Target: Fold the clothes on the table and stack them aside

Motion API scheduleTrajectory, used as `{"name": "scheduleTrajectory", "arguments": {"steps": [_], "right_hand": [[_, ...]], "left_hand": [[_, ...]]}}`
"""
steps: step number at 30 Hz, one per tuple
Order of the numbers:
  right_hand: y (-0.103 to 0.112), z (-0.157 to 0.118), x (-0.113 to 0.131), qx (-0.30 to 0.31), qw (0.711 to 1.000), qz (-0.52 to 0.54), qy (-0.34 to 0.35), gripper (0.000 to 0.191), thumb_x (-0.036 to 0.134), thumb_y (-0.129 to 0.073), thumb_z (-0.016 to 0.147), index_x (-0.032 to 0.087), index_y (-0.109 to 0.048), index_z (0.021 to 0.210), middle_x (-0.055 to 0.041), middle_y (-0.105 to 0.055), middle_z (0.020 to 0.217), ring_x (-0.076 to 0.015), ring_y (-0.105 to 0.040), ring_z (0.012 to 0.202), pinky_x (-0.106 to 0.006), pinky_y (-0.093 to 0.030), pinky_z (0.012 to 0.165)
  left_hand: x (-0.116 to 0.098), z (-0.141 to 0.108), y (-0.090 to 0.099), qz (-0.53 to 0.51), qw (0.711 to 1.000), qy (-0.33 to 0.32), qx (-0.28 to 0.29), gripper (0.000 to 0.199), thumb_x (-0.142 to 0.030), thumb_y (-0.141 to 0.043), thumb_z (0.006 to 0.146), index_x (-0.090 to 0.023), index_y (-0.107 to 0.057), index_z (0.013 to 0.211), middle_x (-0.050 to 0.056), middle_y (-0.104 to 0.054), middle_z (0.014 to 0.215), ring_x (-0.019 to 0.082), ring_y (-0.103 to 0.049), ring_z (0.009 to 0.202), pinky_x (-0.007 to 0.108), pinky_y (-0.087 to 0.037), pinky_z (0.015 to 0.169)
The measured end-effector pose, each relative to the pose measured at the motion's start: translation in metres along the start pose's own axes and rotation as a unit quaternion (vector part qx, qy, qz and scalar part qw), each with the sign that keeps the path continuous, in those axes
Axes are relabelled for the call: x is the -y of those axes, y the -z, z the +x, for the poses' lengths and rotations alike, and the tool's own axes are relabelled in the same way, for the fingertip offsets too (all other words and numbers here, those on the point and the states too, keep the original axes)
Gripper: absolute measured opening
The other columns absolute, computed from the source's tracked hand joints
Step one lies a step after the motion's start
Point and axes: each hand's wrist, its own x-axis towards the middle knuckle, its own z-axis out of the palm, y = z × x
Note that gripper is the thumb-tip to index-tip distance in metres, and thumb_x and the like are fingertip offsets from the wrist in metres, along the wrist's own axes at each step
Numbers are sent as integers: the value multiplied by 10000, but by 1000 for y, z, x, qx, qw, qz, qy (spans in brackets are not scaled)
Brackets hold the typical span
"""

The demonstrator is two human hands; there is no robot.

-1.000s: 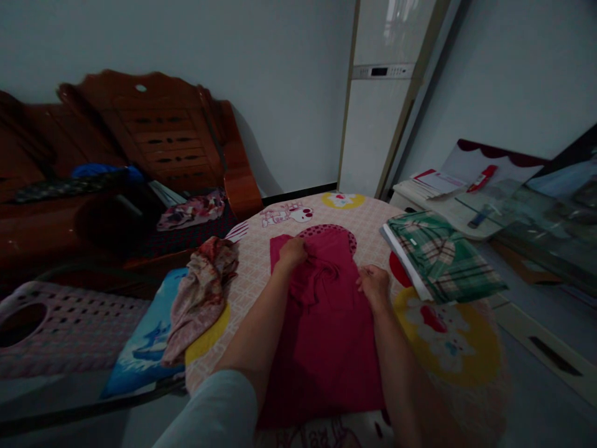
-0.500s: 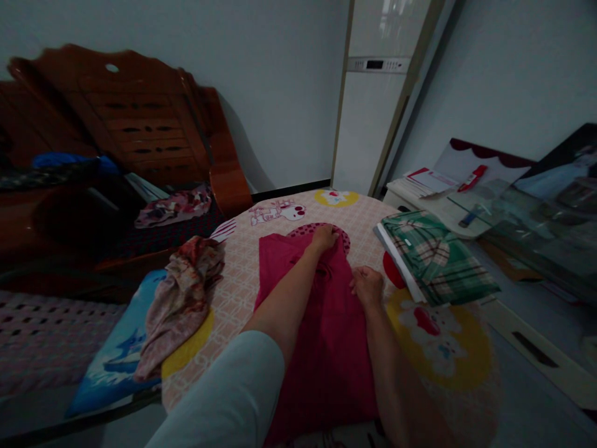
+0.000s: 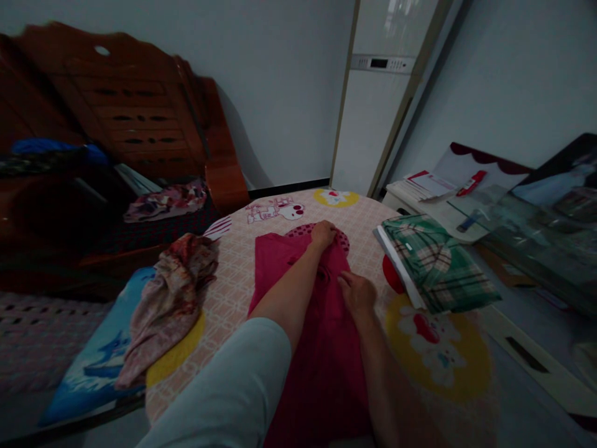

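Note:
A deep pink shirt [image 3: 321, 367] lies spread on a round table, its body running towards me and a gathered, twisted patch showing near its upper middle. At the shirt's far right corner, my left hand [image 3: 323, 234] is closed on the fabric, with the arm crossing over the cloth. Lower down on the right side, my right hand [image 3: 358, 295] pinches the shirt's edge between thumb and fingers. The lower part of the shirt is partly hidden by my left sleeve.
A patterned tablecloth [image 3: 233, 261] covers the table. To the right lies a folded green plaid garment [image 3: 438, 267] in clear wrapping. A crumpled floral cloth [image 3: 172, 305] rests at the left edge. Beyond are a wooden chair [image 3: 125, 106], a white cabinet-like unit [image 3: 364, 118] and glass shelving [image 3: 536, 218].
My right hand has moved left, drawing the shirt's right edge inward. My left hand stays at the far corner. The view has shifted slightly.

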Motion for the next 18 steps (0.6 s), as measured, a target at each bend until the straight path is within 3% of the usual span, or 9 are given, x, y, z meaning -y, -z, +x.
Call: {"name": "scheduleTrajectory", "arguments": {"steps": [5,8,10,13,16,18], "right_hand": [[4,-3,12,54,991,-122,-20,355,400,-528,918,294,-695,1212,-78,-767,961,-211,-711,854,-286,-500,763],[4,-4,10,45,990,-132,3,364,427,-507,933,293,-694,1214,-86,-766,958,-213,-709,847,-283,-495,753],[3,-4,8,27,992,-123,23,357,433,-508,934,290,-705,1194,-90,-766,951,-209,-709,831,-275,-492,737],[1,-5,5,-1,993,-112,33,337,425,-527,927,279,-720,1162,-91,-766,937,-207,-706,807,-274,-488,718],[0,-6,5,-14,994,-105,36,323,403,-544,921,265,-724,1151,-94,-764,954,-204,-702,815,-276,-485,728],[0,-5,5,-12,994,-101,35,321,401,-544,922,261,-727,1145,-94,-763,968,-204,-703,824,-275,-484,732]], "left_hand": [[2,3,-4,3,1000,1,14,286,-240,-548,901,-211,-721,1127,84,-703,1180,210,-629,1099,284,-469,950],[3,2,10,-2,999,-26,21,321,-308,-555,912,-160,-685,1164,108,-689,1184,201,-622,1091,274,-458,959],[9,-4,27,-13,999,-46,-11,361,-307,-557,907,-136,-655,1210,121,-672,1210,194,-618,1080,270,-454,958],[27,-31,57,-26,996,-56,-58,344,-256,-572,876,-132,-672,1180,103,-697,1147,185,-633,1004,266,-456,924],[49,-74,83,-31,998,-27,-43,252,-220,-593,832,-141,-741,1020,58,-739,929,175,-648,855,252,-464,821],[57,-104,90,-35,999,-7,-17,212,-208,-573,828,-144,-764,896,34,-727,785,162,-642,752,238,-455,737]]}}
